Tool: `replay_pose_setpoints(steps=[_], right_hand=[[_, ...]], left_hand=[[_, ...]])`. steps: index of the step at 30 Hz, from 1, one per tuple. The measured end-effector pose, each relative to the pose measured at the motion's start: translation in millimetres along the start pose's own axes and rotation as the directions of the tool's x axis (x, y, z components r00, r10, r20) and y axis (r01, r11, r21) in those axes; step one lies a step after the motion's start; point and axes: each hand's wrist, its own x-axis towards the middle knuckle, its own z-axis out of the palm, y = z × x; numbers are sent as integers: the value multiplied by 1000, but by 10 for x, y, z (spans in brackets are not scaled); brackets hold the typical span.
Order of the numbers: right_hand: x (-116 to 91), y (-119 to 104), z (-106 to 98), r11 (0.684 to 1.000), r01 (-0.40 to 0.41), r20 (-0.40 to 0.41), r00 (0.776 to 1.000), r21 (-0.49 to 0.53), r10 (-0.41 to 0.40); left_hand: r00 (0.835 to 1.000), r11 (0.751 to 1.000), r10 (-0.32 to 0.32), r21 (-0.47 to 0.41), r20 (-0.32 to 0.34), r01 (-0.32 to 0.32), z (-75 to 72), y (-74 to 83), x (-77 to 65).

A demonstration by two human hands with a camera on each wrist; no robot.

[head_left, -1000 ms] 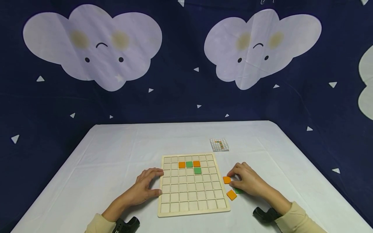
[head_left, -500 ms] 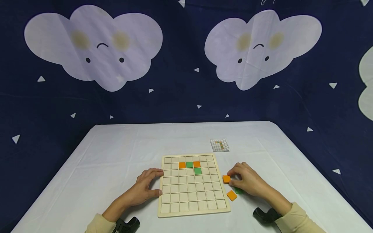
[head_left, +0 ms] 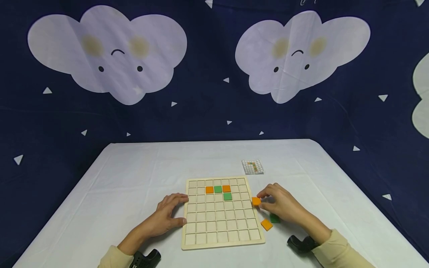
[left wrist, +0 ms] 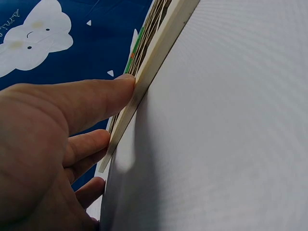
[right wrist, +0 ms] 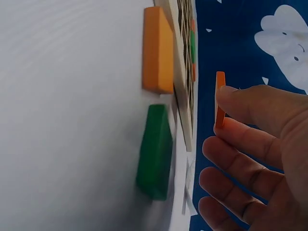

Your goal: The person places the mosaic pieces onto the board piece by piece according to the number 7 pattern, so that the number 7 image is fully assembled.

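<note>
A wooden grid board (head_left: pixel 201 226) lies flat with several orange and green square tiles set near its top, among them a green tile (head_left: pixel 227 196). My left hand (head_left: pixel 164 217) rests its thumb and fingertips against the board's left edge, the fingers fairly straight. Between thumb and index finger, my right hand (head_left: pixel 285 204) pinches an orange tile (head_left: pixel 256 201) at the board's right edge. In the right wrist view that orange tile (right wrist: pixel 220 98) is held up off the table. Below it lie another orange tile (head_left: pixel 266 224) and a green tile (head_left: pixel 275 218).
A small pattern card (head_left: pixel 253 167) lies behind the board to the right. All of it stands on a white-covered table (head_left: pixel 151 163). A dark blue cloud-printed cloth (head_left: pixel 207 123) hangs behind. Each wrist wears a black camera.
My right hand has lifted the orange tile and moved it left and slightly away, toward the board. More of the green tile on the table shows now. The left hand has stayed put.
</note>
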Motion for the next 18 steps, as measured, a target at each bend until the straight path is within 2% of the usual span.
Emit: replay_pose_setpoints(steps=[9,18], right_hand=[[58,-97,12,1000,-4,-11,1000,21,4],[125,-189,42,999,36,-27,999,32,-36]], left_hand=[[1000,1000,-6,5,-3,6,3,5,3],[1000,1000,-7,0,-1,7,1,7,0]])
